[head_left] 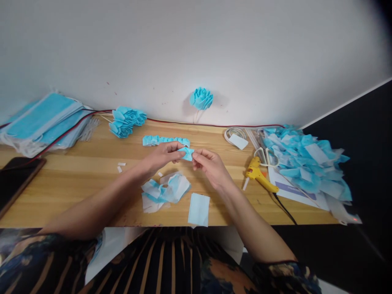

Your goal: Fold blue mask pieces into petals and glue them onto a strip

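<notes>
A small folded piece of light-blue mask fabric (186,153) is pinched between my two hands over the middle of the table. My left hand (168,153) grips its left end, fingers pressed together. At the right end, the thumb and fingers of my right hand (208,163) close on it. Just behind my hands lies a row of folded blue petals (151,140). Nearer to me rest crumpled blue and white fabric pieces (165,192) and a small stack of flat blue squares (199,209).
Blue face masks (45,118) and a phone (20,179) lie left. Finished fabric flowers (127,121) rest behind; one flower (201,98) stands against the wall. Rightward are a yellow glue gun (260,174), white-handled scissors (267,157), a coiled cable (234,134) and a fabric heap (309,163).
</notes>
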Motion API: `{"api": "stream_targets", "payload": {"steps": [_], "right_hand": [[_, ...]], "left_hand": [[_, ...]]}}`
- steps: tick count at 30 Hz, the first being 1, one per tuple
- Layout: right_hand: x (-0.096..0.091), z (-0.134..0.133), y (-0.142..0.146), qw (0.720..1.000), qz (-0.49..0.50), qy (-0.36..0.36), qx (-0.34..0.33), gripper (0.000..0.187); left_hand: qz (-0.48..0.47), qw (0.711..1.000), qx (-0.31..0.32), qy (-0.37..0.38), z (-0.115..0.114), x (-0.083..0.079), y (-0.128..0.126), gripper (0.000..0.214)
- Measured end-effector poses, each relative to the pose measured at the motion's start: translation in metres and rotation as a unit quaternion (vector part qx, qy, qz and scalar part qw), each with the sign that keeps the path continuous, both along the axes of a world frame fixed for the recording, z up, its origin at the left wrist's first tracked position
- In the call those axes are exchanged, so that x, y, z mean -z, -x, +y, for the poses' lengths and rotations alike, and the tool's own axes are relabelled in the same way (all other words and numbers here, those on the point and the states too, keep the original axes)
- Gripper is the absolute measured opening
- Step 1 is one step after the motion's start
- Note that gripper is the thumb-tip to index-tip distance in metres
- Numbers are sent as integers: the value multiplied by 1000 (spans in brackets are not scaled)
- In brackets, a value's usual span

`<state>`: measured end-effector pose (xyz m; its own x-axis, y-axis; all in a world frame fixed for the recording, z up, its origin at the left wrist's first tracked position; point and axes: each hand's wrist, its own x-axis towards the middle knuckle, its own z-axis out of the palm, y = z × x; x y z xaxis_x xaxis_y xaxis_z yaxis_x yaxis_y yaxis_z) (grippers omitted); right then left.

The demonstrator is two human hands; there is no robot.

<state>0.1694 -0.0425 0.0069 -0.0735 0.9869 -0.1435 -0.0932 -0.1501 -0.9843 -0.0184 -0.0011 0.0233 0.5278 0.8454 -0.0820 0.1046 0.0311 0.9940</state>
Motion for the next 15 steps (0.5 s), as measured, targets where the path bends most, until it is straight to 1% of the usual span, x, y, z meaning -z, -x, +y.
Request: {"api": "stream_targets", "payload": {"steps": [7,15], "right_hand": [[0,0,2,1000,18,-5,-5,23],[0,0,3,1000,-1,-3,2,24]], "left_hand": [[13,1000,0,-5,0,2,-1,25],[24,1000,-4,-5,1,3,-2,24]]}}
